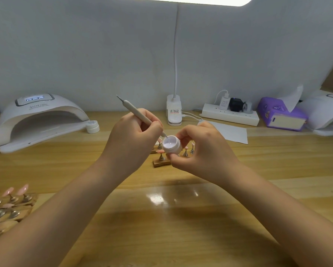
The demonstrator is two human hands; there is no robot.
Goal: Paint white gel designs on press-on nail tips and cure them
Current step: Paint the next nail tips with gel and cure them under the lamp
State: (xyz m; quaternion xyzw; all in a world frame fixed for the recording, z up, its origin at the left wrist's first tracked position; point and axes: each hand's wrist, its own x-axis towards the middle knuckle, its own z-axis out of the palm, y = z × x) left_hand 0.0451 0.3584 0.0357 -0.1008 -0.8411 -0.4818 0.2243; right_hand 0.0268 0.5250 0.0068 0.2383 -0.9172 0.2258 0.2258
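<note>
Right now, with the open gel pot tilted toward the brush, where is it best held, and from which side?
By its round side wall, from the right and below, as the right hand pinches the gel pot. That leaves the open mouth clear for the brush in the left hand.
</note>
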